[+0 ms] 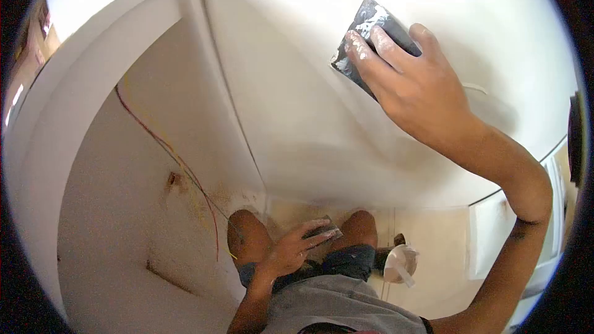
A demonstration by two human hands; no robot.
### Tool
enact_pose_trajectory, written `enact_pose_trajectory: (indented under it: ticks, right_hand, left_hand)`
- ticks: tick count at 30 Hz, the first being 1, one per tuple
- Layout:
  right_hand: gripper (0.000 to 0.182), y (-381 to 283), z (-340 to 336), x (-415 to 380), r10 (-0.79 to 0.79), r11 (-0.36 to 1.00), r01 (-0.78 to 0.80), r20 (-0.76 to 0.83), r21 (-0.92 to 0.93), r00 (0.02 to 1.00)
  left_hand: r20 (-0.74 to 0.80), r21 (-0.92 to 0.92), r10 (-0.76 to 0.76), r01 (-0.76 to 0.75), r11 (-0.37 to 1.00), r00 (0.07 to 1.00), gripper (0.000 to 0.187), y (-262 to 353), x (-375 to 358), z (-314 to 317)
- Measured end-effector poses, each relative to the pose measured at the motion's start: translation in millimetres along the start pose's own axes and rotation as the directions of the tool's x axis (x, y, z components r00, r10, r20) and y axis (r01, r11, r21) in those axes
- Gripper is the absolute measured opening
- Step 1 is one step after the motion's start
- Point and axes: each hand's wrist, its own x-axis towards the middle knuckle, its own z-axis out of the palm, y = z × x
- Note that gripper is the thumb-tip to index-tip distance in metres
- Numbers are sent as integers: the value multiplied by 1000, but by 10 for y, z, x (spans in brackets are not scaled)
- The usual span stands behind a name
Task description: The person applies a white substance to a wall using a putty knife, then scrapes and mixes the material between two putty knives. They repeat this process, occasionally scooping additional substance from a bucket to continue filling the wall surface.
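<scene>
My right hand (405, 77) is closed on a black putty scraper (365, 15) smeared with white putty. The scraper lies against or very close to the white surface (297, 86) in front of me. White putty also marks my right fingertips. Low down, between my knees, my left hand (288, 253) grips a second, smaller-looking dark scraper (331, 230). That one is partly covered by my fingers.
A pale container (396, 266) with a light-coloured tool in it stands by my right leg. Loose coloured wires (179, 161) hang along the left wall. A white frame edge (93, 55) curves at the left. Tiled floor (433, 241) lies below.
</scene>
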Motion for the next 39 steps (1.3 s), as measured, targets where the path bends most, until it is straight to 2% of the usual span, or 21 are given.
enact_pose_trajectory:
  ticks: [1, 3, 5, 7, 9, 13, 15, 16, 18, 21, 25, 26, 28, 30, 31, 33, 34, 35, 36, 38, 39]
  right_hand:
    - [29, 38, 6, -175, 19, 1000, -19, 8, -8, 1000]
    - [30, 111, -8, -424, 52, 999, -52, 24, -16, 998]
    - [39, 207, -129, -420, 107, 994, -108, 115, 3, 988]
    - [38, 233, -145, -703, 156, 988, -157, 110, 6, 982]
    - [38, 292, -189, -750, 195, 980, -198, 112, 13, 974]
    - [38, 332, -154, -1152, 260, 964, -265, 125, 28, 958]
    - [38, 392, -160, -1233, 289, 955, -295, 142, 26, 947]
    - [35, 405, -142, -1318, 307, 950, -311, 123, 10, 944]
    - [33, 438, -154, -1427, 335, 942, -336, 116, -13, 935]
    - [33, 441, -151, -1681, 394, 919, -395, 110, -20, 912]
    - [37, 448, -223, -1849, 452, 892, -450, 108, -42, 886]
    - [38, 425, -157, -1975, 480, 877, -476, 124, -60, 869]
    - [41, 395, -115, -2143, 517, 856, -513, 126, -62, 847]
    - [44, 345, -71, -2352, 555, 832, -552, 137, -64, 821]
    - [48, 313, -58, -2427, 603, 796, -603, 142, -46, 785]
    - [52, 218, 4, -2480, 648, 759, -650, 149, -43, 747]
    - [56, 148, 51, -2504, 694, 717, -697, 131, -24, 708]
    - [61, 110, 69, -2527, 736, 672, -741, 117, -3, 667]
    - [61, 59, 86, -2503, 733, 674, -739, 130, -7, 668]
    - [65, -66, 83, -2438, 841, 506, -853, 145, 126, 521]
    - [65, -162, 42, -2442, 845, 495, -860, 161, 124, 510]
  left_hand:
    - [25, 13, 3, -4, 1000, 1000, 72, 33, 75, 50]
    - [-32, -99, 22, -25, 995, 999, 66, 108, 212, 86]
    - [-34, -115, 19, -22, 993, 999, 63, 195, 232, -50]
    - [-38, -120, 19, -23, 992, 999, 61, 232, 302, 72]
    - [-58, -226, 8, -21, 974, 998, 49, 282, 328, -30]
    - [-24, -193, -24, 18, 981, 999, 48, 340, 459, 115]
    - [41, -128, -117, 122, 984, 992, 49, 375, 476, 103]
    - [56, -122, -109, 115, 986, 992, 49, 394, 500, 113]
    - [57, -96, -145, 150, 984, 988, 58, 455, 517, 79]
    - [72, -181, -135, 146, 973, 988, 56, 470, 612, 173]
    - [34, -162, -77, 81, 983, 996, 50, 530, 576, 141]
    - [-56, -437, -254, 206, 876, 966, 49, 392, 444, 272]
    - [-83, -678, -433, 267, 684, 898, 48, 256, 326, 384]
    - [-64, -952, -410, 68, 299, 910, 46, 280, 419, 439]
    - [-50, -950, -406, 82, 300, 913, 46, 330, 456, 465]
    - [5, -999, -494, 29, 40, 869, 43, 594, 701, 466]
    - [13, -999, -494, 36, 36, 869, 43, 617, 748, 478]
    - [45, -998, -558, 58, 6, 829, 46, 676, 787, 483]
    - [80, -996, -619, 79, -30, 781, 51, 720, 823, 487]
    - [108, -994, -573, 108, -35, 812, 49, 723, 966, 515]
    - [122, -991, -530, 130, -23, 839, 48, 757, 1053, 519]
